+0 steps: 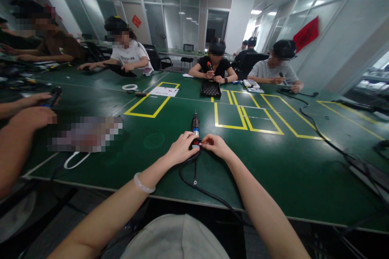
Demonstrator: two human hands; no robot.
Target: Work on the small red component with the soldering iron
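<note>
An electric screwdriver lies on the green table with its thin bit pointing away from me. It has a dark front, a blue and silver band, and a red part near the rear. My left hand is closed around its rear half from the left. On the other side, my right hand pinches at the tool's rear end, where something small and reddish shows by the fingertips; I cannot make out what it is. From the rear a black cable loops toward me and over the table edge. A thinner lead ends in a small metal ring.
Yellow tape rectangles mark the green table. A white sheet and a white ring lie ahead left. A co-worker's hands hold a dark tool at left. Other people sit opposite, one behind a black tray. Cables run along the right.
</note>
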